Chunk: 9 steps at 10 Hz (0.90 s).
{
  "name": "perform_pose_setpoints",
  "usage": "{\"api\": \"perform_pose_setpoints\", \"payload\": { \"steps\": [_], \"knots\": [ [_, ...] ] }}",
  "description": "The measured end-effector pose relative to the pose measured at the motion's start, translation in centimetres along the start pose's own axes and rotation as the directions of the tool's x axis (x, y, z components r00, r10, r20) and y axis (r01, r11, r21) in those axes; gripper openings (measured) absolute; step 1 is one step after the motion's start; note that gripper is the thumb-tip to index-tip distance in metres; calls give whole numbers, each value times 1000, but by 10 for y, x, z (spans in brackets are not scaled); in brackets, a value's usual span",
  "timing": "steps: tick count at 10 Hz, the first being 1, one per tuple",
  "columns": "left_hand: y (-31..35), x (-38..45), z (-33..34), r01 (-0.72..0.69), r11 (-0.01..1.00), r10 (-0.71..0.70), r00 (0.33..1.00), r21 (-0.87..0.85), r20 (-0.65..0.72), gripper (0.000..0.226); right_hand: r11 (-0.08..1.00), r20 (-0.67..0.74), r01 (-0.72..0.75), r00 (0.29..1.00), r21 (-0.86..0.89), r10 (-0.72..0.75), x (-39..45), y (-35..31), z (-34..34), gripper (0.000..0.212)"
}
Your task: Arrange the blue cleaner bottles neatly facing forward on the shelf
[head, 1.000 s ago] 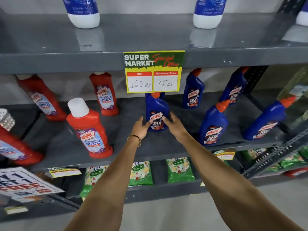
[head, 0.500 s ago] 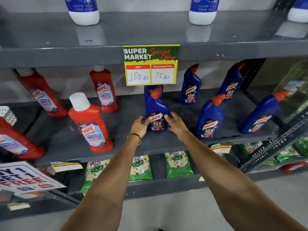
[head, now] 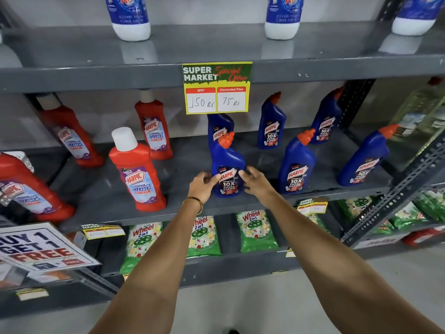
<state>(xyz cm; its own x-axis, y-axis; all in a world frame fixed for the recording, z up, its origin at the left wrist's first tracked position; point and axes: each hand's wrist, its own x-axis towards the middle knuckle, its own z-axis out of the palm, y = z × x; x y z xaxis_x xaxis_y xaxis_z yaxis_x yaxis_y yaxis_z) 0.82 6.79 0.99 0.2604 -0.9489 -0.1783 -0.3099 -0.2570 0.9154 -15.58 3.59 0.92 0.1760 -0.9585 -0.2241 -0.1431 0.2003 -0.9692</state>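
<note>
Both my hands are on the front blue bottle (head: 227, 168) on the middle shelf (head: 101, 198). My left hand (head: 203, 185) has its thumb and fingers pinching the bottle's left edge by the label; my right hand (head: 256, 180) curls narrowly round the right edge. The bottle stands upright, long axis vertical, dead ahead between my palms, so neither hand is nearer. Its label faces me and its orange cap (head: 226, 139) tips right. Another blue bottle (head: 220, 127) sits close behind it, part hidden by the price sign (head: 216, 88). Four more blue ones stand off to my right, so the right hand looks better placed for those.
</note>
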Motion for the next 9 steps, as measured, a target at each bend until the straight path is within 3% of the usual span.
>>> {"api": "perform_pose_setpoints", "payload": {
  "steps": [7,9],
  "knots": [
    [-1,-23,-1,8,1000,-8,1000,24,17,45,999,25,33,999,25,-33,-20,3,0,35],
    [4,-33,2,-16,995,19,999,103,-27,56,994,-30,43,998,-105,-46,-22,3,-1,48]
  ]
}}
